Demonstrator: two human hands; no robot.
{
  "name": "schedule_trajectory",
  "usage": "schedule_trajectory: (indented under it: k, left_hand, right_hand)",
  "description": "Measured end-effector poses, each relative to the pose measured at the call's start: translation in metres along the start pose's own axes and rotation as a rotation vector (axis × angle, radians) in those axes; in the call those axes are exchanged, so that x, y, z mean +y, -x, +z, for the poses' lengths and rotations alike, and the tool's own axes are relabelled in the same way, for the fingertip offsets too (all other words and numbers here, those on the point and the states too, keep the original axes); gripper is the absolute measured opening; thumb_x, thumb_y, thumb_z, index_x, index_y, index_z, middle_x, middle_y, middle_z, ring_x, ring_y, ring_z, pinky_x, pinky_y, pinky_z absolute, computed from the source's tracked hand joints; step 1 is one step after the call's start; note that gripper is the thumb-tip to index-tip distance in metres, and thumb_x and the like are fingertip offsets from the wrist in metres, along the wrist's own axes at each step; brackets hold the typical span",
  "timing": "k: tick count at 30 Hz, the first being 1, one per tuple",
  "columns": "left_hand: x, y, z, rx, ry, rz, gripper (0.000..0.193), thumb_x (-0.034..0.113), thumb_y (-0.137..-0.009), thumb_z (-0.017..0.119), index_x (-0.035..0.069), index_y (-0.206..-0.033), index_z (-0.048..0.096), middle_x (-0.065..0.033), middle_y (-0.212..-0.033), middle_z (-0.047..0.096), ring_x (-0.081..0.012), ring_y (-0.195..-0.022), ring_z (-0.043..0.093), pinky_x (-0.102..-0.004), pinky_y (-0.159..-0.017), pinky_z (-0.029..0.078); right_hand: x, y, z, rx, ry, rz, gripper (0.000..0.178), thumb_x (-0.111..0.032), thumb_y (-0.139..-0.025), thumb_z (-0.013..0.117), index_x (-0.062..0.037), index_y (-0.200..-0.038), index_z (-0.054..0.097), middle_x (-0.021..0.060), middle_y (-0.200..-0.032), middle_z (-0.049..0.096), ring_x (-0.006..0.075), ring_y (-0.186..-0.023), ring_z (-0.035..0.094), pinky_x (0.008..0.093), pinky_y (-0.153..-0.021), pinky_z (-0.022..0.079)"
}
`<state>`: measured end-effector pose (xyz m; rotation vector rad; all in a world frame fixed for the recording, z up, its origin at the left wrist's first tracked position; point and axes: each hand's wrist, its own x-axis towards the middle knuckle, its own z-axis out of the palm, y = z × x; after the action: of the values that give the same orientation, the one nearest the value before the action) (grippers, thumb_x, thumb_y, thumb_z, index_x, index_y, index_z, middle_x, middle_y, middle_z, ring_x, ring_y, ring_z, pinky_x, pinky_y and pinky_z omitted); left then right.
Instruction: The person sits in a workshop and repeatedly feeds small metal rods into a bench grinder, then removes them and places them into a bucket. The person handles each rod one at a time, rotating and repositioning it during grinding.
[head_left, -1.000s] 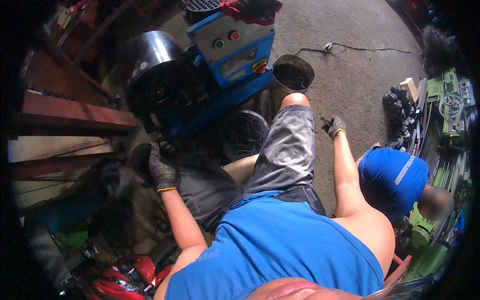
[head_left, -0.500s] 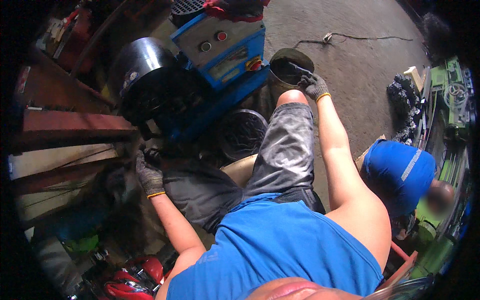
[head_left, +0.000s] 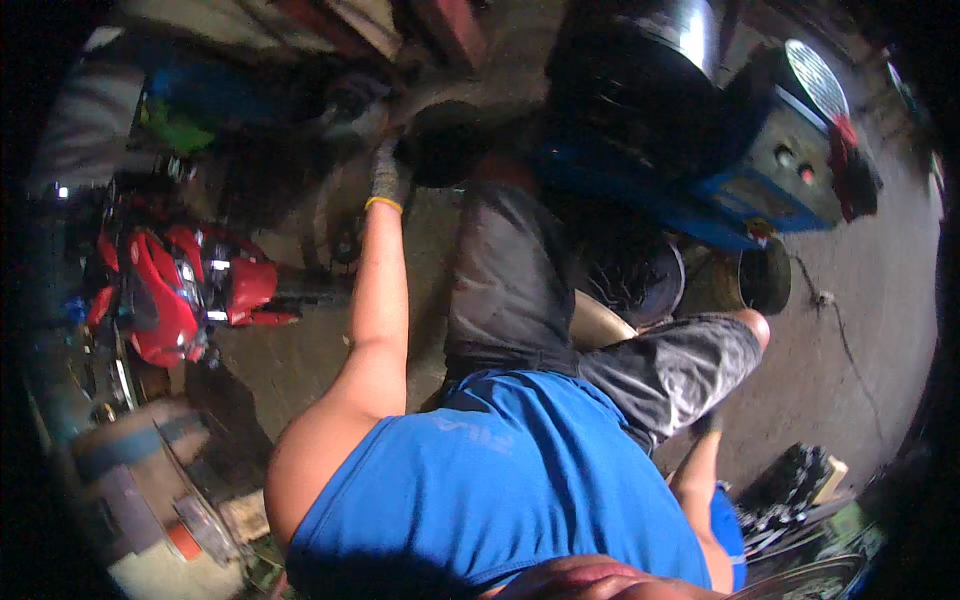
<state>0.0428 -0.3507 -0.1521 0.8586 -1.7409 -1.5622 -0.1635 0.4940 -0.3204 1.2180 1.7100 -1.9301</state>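
Note:
My left hand, in a grey knit glove with a yellow cuff, reaches ahead on a straight arm into a dark area. Its fingers melt into shadow and blur, so I cannot see whether they hold anything. Just right of it is a dark round shape, and beyond it a blurred greyish thing. My right hand hangs low beside my right thigh. The leg covers most of that hand, its fingers included. Any tool in it is hidden.
A blue machine with buttons and a dark, shiny drum stands ahead right. Near my knees are a round container of dark strands and a bucket. A red motorcycle stands at left. A cable crosses the floor.
My view and body have swung left. My left arm has stretched forward. My right hand, previously over the bucket with a thin tool, has dropped back beside my thigh.

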Motion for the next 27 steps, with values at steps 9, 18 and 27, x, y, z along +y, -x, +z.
schedule_trajectory:
  k: [9,18,27]
  left_hand:
    - [-0.116,-0.056,0.012,-0.126,-0.861,-0.305,0.044,0.031,-0.099,0.044,0.006,-0.133,0.057,-0.0195,-0.137,0.057,-0.0325,-0.122,0.057,-0.0412,-0.102,0.044]
    - [-0.183,-0.068,0.053,-0.232,-0.993,-0.499,0.045,0.034,-0.1,0.045,0.006,-0.133,0.057,-0.0187,-0.135,0.058,-0.0339,-0.12,0.058,-0.0417,-0.101,0.045]
    - [-0.213,-0.09,0.124,-0.298,-1.065,-0.51,0.045,0.037,-0.1,0.045,0.007,-0.132,0.057,-0.0179,-0.132,0.06,-0.0352,-0.118,0.059,-0.0422,-0.1,0.045]
  right_hand:
    - [0.053,0.103,-0.066,0.075,0.611,0.141,0.02,-0.018,-0.092,0.058,-0.0043,-0.105,0.065,0.0224,-0.105,0.069,0.0365,-0.093,0.066,0.0464,-0.08,0.054]
    - [0.03,0.161,-0.065,0.017,1.083,0.109,0.021,-0.019,-0.092,0.058,-0.0049,-0.105,0.065,0.0228,-0.104,0.069,0.038,-0.091,0.067,0.0472,-0.077,0.054]
    - [0.011,0.2,-0.076,0.034,1.246,0.075,0.021,-0.02,-0.091,0.057,-0.0055,-0.105,0.065,0.0231,-0.102,0.069,0.0394,-0.089,0.067,0.048,-0.074,0.054]
